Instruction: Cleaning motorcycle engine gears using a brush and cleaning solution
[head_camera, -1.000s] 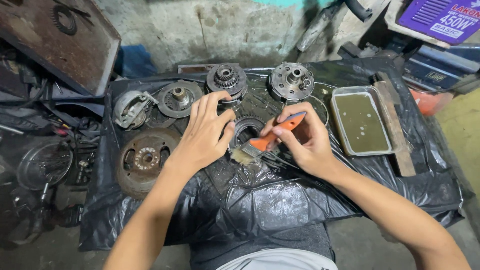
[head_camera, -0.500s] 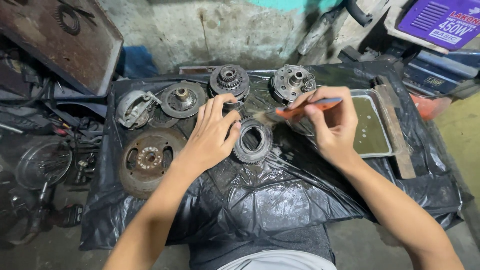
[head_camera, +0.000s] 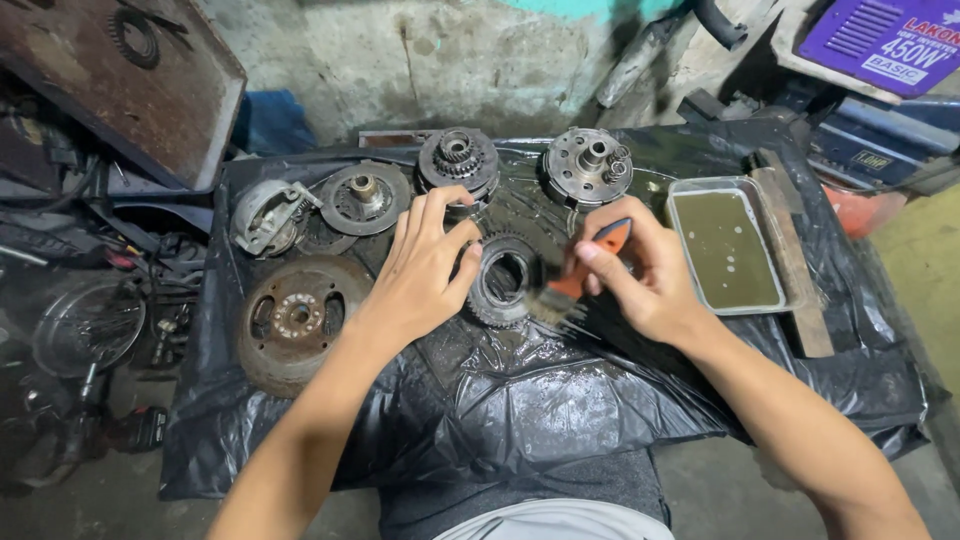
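Black plastic sheeting (head_camera: 520, 400) covers the low work surface, wet and creased, with a stained concrete wall behind it. On the sheet, near its middle, lies a toothed metal ring (head_camera: 503, 282), flat on its face with its round opening upward.

The left hand (head_camera: 420, 270) rests over the ring's left edge, fingers spread and slightly curled; the thumb and nearest fingertips touch its toothed rim, the remaining fingers reaching up toward the parts behind. The right hand (head_camera: 645, 285) is closed around a brush with an orange handle (head_camera: 590, 265), thumb on top and fingers wrapped beneath. The bristles point down and left, meeting the ring's right edge, so the ring sits between the 2 hands.

Behind the ring stand 2 round geared assemblies (head_camera: 458, 160), one to the left and one to the right. Farther left lie a smaller hub disc (head_camera: 365, 197) and a brake plate (head_camera: 262, 215). A large rusty flywheel (head_camera: 298, 318) sits just beside the left wrist. A rectangular metal tray of murky greenish liquid (head_camera: 725, 250) lies right of the brush hand, a wooden strip (head_camera: 795, 260) along its far side.
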